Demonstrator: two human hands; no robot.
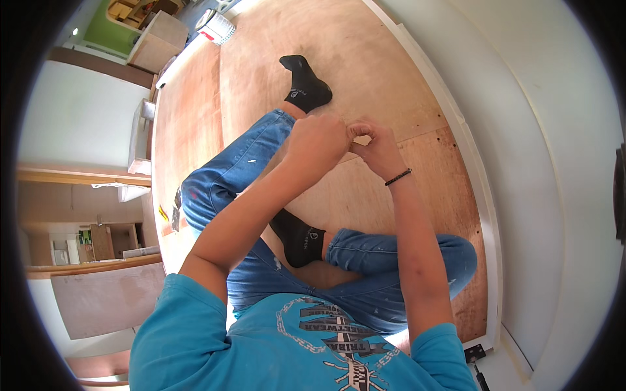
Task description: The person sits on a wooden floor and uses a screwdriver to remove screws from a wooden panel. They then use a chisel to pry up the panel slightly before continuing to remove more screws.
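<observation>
In front of my lap, above the plywood floor [342,200], my two hands are raised and meet at the fingers. My left hand [318,141] is curled, back upward, so its fingertips are hidden. My right hand [376,146] has its thumb and forefinger bent into a ring, with a dark beaded bracelet [398,177] on the wrist. Whether anything small or thin is pinched between them cannot be told. Beyond the hands lies one foot in a black sock [308,88]; the other black sock [299,238] is nearer, between my legs in blue jeans [230,171].
A white metal can [215,27] stands at the far left corner of the plywood. Near my left knee lie a small yellow object [163,213] and dark scraps [176,211]. A pale raised edge [469,161] and white wall run along the right. Wooden shelving [102,242] is left, beyond the edge.
</observation>
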